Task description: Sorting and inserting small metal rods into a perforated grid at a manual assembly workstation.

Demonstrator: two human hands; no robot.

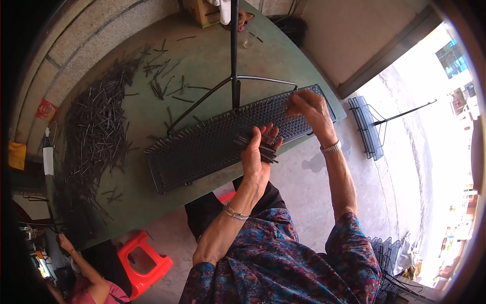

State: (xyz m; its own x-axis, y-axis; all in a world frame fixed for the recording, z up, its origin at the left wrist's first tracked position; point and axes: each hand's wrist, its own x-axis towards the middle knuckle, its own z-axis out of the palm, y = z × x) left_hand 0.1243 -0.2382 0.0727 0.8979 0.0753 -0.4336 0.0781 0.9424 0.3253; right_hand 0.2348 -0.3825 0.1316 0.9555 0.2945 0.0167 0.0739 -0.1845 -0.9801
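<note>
A long dark mesh rack (195,154) lies slantwise on the green table in front of me. Short dark strips line part of its far edge, and a black pole (234,55) with two bent braces rises from that side. My left hand (259,152), palm up over the rack's near edge, has its fingers curled round a bundle of thin dark strips (268,153). Above the rack's right end is my right hand (310,107), fingers bent and pinched together. Whatever is between those fingertips is too small and blurred to make out.
A big heap of dark strips (98,121) covers the table's left side, with loose ones scattered behind the rack. A cardboard box (203,12) stands at the back. A red stool (144,266) and another person's arm (83,263) are lower left. Wire racks (365,127) stand at right.
</note>
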